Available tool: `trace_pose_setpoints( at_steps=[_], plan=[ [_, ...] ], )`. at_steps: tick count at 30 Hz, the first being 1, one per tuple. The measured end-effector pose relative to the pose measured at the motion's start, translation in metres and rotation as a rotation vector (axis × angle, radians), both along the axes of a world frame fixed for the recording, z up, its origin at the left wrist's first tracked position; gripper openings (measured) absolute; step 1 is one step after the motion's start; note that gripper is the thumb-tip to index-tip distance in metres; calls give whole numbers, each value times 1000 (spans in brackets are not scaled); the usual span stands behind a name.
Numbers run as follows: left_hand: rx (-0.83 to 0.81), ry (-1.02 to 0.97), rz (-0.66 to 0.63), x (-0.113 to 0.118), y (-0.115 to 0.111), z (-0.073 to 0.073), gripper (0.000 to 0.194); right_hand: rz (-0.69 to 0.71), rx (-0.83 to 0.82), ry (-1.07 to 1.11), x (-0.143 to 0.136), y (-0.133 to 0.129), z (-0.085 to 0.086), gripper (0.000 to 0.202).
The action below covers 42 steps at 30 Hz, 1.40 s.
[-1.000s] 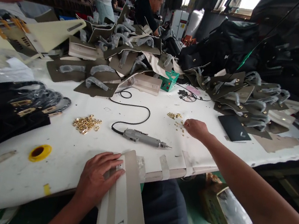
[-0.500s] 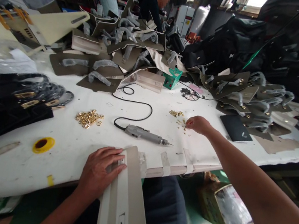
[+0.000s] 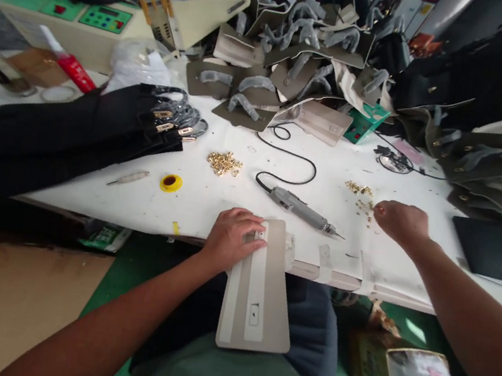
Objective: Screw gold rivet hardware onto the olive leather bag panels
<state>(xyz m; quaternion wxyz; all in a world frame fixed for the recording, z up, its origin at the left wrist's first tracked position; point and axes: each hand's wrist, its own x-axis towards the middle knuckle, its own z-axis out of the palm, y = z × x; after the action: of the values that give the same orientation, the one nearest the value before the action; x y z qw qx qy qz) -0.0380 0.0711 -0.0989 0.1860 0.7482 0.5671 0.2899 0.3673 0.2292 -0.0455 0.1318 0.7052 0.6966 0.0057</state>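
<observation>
My left hand (image 3: 234, 236) lies across the upper part of a beige bag panel (image 3: 278, 307), its fingers stretched over a pale strip with a small cut-out at each end. The panel slopes from the table edge down to my lap. At the right, my right hand (image 3: 401, 219) is closed in a pinch beside a scatter of small brass-coloured fittings (image 3: 358, 188); whatever is between its fingertips is too small to make out. Between the hands, a grey electric screwdriver (image 3: 300, 208) lies on the white table (image 3: 210, 207), bit pointing right, cord trailing back.
Gold rings (image 3: 224, 163) lie heaped beside a yellow tape roll (image 3: 171, 183) and an awl (image 3: 128, 178). Black bag parts (image 3: 75, 122) cover the left. Panels with wrapped handles (image 3: 255, 84) are piled behind, near a green box (image 3: 367, 120). A black piece (image 3: 489, 250) lies right.
The view has swung left and down, bringing a machine's control panel into sight. My right hand stays at the brass fittings, now more tightly closed. My left hand remains on the panel.
</observation>
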Motion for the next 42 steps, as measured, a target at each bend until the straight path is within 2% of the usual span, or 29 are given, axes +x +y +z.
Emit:
trace_pose_setpoints(
  at_steps=[3, 5, 7, 9, 11, 14, 18, 22, 25, 33, 38, 42],
  plan=[
    [4, -13, 0, 1, -1, -1, 27, -13, 128, 75, -18, -18, 18, 26],
    [4, -20, 0, 2, -2, -1, 27, 51, 187, 315, -47, -41, 30, 23],
    [3, -25, -2, 3, -2, 0, 26, 192, 104, 646, -87, -72, 35, 20],
    [2, -26, -5, 3, -1, 1, 27, 308, -77, 861, -132, -101, 30, 20],
    [3, -25, -6, 4, -1, 1, 27, 385, -194, 970, -171, -122, 18, 22],
    [6, -20, -8, 4, -2, 2, 25, 419, -214, 978, -205, -133, -4, 22],
    [9, -20, -10, 3, -3, 2, 27, 417, -134, 911, -214, -128, -18, 17],
    [13, -26, -15, 3, -4, 2, 29, 337, -108, 869, -216, -129, -19, 15],
    [14, -33, -17, 3, -4, 1, 29, 259, -102, 919, -218, -130, -19, 15],
    [28, -33, -23, 2, -3, 1, 26, 220, -197, 925, -216, -124, -15, 15],
    [20, -25, -30, 2, -4, 2, 28, 96, -235, 917, -218, -120, -14, 14],
    [14, -30, -42, 1, -3, 0, 30, 87, -318, 962, -217, -110, -13, 19]
  ],
)
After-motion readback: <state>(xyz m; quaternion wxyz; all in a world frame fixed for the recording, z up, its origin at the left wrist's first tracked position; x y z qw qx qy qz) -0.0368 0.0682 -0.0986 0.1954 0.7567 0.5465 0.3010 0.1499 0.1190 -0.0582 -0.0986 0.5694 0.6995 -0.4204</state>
